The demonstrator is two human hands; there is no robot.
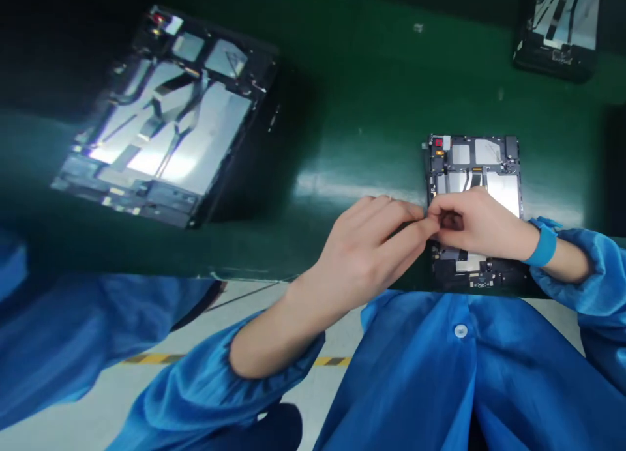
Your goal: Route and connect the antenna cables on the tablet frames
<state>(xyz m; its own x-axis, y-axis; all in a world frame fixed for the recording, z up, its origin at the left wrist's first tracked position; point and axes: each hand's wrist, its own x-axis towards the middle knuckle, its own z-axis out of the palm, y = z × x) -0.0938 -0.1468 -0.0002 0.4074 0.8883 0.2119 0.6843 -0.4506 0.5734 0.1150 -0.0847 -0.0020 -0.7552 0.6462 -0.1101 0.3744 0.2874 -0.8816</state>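
An opened tablet [503, 191] lies at the near edge of the green table, its silver plates and flat cables showing. Above its left side my left hand [374, 246] and my right hand [476, 223] meet at the fingertips. Both are closed in a pinch. Whatever sits between the fingers is too small or hidden to make out. My right wrist wears a blue band [542, 244]. The two hands cover the middle and left edge of the tablet.
A stack topped by another opened tablet [215, 148] stands to the left on the green table [372, 92]. At the far right is a further opened tablet [567, 55]. A blue sleeve [73, 334] of another person is at the lower left.
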